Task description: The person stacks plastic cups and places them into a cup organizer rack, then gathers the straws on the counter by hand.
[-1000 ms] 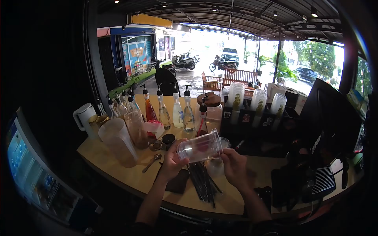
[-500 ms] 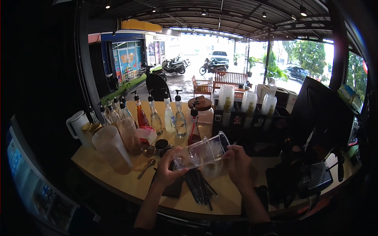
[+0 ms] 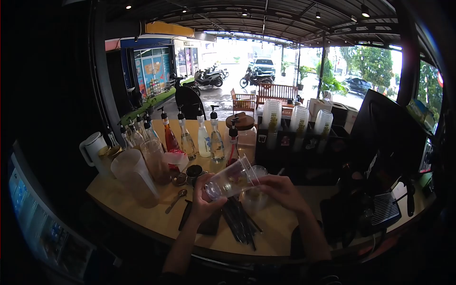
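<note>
A clear plastic cup [image 3: 229, 180] lies tilted in the air over the counter, its mouth toward the upper right. My left hand [image 3: 205, 195] is wrapped round its base end. At the rim end, the fingers of my right hand [image 3: 281, 191] are pinched together at the lower edge. Two rim lines show close together, so a second cup may be nested in it. Below the hands, black straws [image 3: 240, 221] lie loose on the counter. Behind the right fingers stands a clear round container [image 3: 256, 199], partly hidden.
Pump bottles [image 3: 217, 145] line the back of the wooden counter [image 3: 142, 213]. Plastic jugs [image 3: 133, 173] and a spoon [image 3: 176, 201] are at left. Stacked cups [image 3: 299, 118] stand in a black holder [image 3: 289, 161] at the back right. A lidded jar [image 3: 246, 135] sits beside it.
The cup length sticking out between my hands has become shorter, and the separate rims have come close together. My right hand has moved left and slightly down; my left hand has barely moved.
</note>
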`<state>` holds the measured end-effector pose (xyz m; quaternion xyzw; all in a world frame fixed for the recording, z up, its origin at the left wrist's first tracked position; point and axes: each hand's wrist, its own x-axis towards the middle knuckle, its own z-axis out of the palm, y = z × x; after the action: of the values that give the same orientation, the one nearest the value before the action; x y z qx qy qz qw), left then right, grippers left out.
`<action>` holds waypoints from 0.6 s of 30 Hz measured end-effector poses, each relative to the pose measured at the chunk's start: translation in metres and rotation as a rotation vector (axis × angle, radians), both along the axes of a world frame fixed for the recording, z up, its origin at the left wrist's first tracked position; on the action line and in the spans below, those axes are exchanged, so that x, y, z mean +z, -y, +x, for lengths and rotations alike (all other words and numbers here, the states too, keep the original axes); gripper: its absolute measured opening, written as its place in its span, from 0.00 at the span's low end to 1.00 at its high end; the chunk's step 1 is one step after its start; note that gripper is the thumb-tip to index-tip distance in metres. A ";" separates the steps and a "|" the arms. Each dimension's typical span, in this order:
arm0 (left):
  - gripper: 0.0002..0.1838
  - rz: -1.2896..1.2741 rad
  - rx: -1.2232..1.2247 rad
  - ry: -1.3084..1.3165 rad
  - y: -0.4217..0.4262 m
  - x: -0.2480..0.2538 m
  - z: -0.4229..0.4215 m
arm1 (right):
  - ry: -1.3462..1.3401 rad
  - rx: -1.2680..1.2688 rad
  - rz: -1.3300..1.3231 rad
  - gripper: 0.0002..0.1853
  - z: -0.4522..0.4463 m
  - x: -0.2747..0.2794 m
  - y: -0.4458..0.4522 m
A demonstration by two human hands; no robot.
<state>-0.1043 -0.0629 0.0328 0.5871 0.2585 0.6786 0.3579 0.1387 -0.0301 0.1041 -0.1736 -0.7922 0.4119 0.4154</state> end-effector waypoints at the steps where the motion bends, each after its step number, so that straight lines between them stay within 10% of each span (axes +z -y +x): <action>1: 0.39 0.002 0.006 0.003 0.001 0.002 0.001 | 0.003 0.006 0.002 0.13 0.000 -0.004 0.000; 9: 0.36 0.653 0.493 -0.848 0.002 0.001 -0.001 | -0.129 -0.186 -0.125 0.13 -0.004 -0.008 0.002; 18: 0.37 0.225 0.265 -0.236 0.007 0.005 0.038 | -0.336 -0.166 -0.259 0.16 -0.022 -0.013 0.017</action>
<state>-0.0668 -0.0696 0.0381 0.6598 0.2962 0.6706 0.1650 0.1169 -0.0475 0.0906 -0.2188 -0.6355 0.4978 0.5482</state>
